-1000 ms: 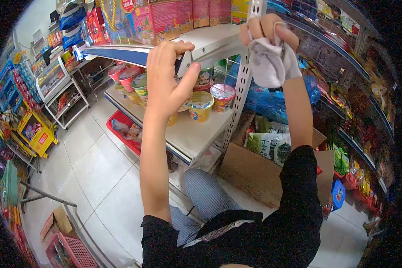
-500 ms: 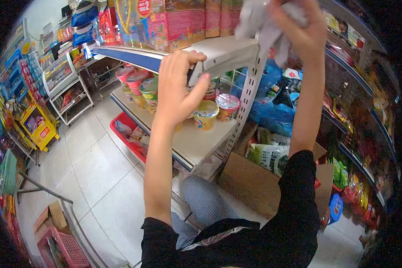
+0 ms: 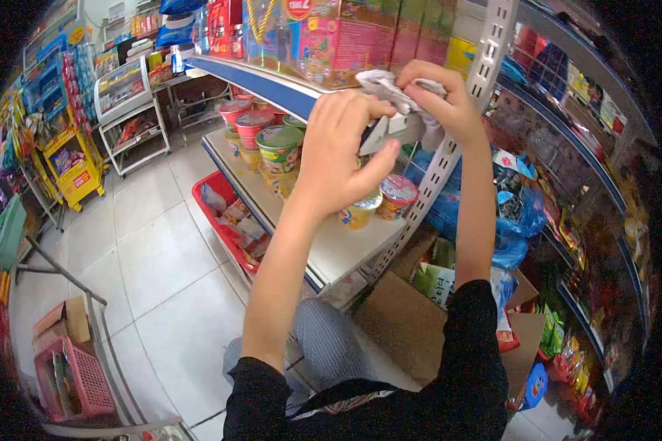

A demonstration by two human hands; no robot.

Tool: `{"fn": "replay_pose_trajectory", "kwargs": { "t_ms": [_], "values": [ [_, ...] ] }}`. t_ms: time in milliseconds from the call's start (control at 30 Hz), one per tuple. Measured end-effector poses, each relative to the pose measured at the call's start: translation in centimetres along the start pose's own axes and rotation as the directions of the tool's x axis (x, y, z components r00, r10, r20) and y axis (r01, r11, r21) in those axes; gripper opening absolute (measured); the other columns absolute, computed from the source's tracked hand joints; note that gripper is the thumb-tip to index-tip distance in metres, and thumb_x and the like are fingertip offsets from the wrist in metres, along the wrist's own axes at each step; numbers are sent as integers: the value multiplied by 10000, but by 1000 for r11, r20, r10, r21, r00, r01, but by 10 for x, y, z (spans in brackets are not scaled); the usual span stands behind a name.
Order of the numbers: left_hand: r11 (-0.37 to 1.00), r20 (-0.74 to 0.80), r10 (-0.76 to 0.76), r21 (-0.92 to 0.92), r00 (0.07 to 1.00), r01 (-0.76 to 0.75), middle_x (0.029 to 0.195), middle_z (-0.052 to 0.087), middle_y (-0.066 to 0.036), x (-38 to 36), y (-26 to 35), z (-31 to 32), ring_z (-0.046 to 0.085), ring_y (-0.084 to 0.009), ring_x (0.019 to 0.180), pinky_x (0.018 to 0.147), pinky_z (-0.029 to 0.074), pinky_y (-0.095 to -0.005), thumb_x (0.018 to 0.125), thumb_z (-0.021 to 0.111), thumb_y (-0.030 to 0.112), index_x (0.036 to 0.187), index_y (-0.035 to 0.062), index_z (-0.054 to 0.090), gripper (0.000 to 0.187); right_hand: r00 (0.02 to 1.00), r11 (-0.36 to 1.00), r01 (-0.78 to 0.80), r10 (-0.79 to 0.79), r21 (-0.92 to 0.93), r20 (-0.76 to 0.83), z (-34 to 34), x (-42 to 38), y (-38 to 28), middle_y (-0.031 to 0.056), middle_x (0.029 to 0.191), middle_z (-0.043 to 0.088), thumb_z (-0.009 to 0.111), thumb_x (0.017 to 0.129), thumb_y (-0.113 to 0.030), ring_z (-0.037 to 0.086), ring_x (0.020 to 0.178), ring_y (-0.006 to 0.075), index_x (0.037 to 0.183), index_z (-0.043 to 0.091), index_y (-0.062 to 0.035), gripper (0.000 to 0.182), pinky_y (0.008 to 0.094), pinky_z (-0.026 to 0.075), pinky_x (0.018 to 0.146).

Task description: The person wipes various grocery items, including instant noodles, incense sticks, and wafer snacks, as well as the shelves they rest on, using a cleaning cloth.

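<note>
My left hand point(image 3: 346, 151) grips the front corner of the upper shelf point(image 3: 283, 94), its fingers over the top and its thumb beneath. Just right of it, my right hand point(image 3: 445, 103) holds a crumpled whitish cloth point(image 3: 390, 90) against the end of that shelf. Pink and patterned boxes point(image 3: 368, 44) stand on the shelf behind the cloth. On the lower shelf point(image 3: 331, 253) sit several lidded cups, among them a green-lidded one point(image 3: 279, 143) and a pink-lidded one point(image 3: 399, 195) below my hands.
A slotted white upright point(image 3: 485, 66) rises right of my right hand. Below are an open cardboard box point(image 3: 401, 312) and a red tray point(image 3: 224, 220). Blue plastic bags point(image 3: 511, 253) lie at right. A yellow rack point(image 3: 73, 169) and pink basket point(image 3: 88, 378) stand at left.
My right hand has come down and left with the cloth, from beside the upright to the shelf end. My left hand still grips the shelf corner. The view has shifted.
</note>
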State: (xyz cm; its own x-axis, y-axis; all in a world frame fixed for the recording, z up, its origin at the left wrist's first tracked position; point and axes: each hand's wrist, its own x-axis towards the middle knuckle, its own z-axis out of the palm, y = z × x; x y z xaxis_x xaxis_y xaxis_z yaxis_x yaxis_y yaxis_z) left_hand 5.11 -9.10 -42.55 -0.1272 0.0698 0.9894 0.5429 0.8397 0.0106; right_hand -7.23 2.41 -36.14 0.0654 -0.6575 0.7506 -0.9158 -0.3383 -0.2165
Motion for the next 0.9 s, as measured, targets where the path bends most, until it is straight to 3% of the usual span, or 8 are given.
{"fn": "replay_pose_trajectory", "kwargs": {
  "t_ms": [67, 167, 267, 400, 600, 700, 900],
  "values": [
    [1000, -23, 3, 10, 1000, -3, 779, 472, -100, 0, -1, 1, 433, -265, 785, 717, 315, -340, 590, 527, 174, 798, 42, 475, 252, 1000, 999, 3, -3, 34, -7, 3, -1, 0, 15, 634, 474, 492, 700, -128, 424, 617, 68, 699, 499, 7, 136, 202, 338, 547],
    [1000, -53, 1, -21, 999, -2, 736, 473, -95, 0, -1, 2, 445, -264, 739, 695, 328, -338, 573, 537, 174, 764, 44, 484, 237, 975, 999, -43, 47, 20, -216, 16, -3, -10, -3, 565, 437, 510, 676, -94, 392, 546, 53, 636, 475, -1, 107, 192, 304, 481],
    [999, -18, 49, 22, 999, -49, 819, 513, -88, -2, -7, 2, 463, -234, 795, 694, 311, -300, 571, 525, 150, 801, 41, 490, 257, 948, 996, -93, 84, -13, -308, 25, -7, -15, -7, 538, 402, 510, 664, -79, 363, 517, 49, 602, 444, -8, 116, 194, 279, 452],
    [998, -89, 68, 18, 994, -67, 788, 523, -73, -3, -8, 7, 479, -233, 752, 674, 322, -307, 555, 537, 168, 774, 45, 491, 255, 911, 992, -124, 100, -34, -400, 32, -6, -20, -6, 521, 339, 497, 650, -50, 316, 493, 52, 571, 401, -6, 132, 208, 249, 429],
    [997, -171, 72, 8, 983, -71, 761, 535, -60, -4, -10, 10, 497, -233, 728, 658, 345, -314, 526, 558, 180, 756, 50, 502, 270, 880, 996, -71, 41, -45, -473, 40, -6, -19, -2, 518, 322, 472, 636, -3, 300, 503, 56, 561, 371, -3, 126, 205, 226, 438],
    [996, -286, 79, -7, 955, -85, 736, 537, -49, -5, -11, 17, 502, -222, 702, 635, 360, -309, 521, 559, 194, 730, 61, 519, 250, 857, 992, -69, 4, -107, -515, 42, -7, -18, -7, 515, 308, 459, 639, -2, 283, 497, 60, 551, 356, -8, 136, 211, 205, 439],
    [996, -284, 78, -12, 956, -84, 712, 527, -47, -4, -12, 17, 501, -222, 688, 633, 365, -314, 528, 548, 208, 715, 66, 519, 236, 841, 993, -76, 13, -94, -541, 44, -8, -17, -18, 512, 282, 451, 644, -11, 265, 495, 52, 546, 343, -17, 146, 206, 188, 436]
  ]
}}
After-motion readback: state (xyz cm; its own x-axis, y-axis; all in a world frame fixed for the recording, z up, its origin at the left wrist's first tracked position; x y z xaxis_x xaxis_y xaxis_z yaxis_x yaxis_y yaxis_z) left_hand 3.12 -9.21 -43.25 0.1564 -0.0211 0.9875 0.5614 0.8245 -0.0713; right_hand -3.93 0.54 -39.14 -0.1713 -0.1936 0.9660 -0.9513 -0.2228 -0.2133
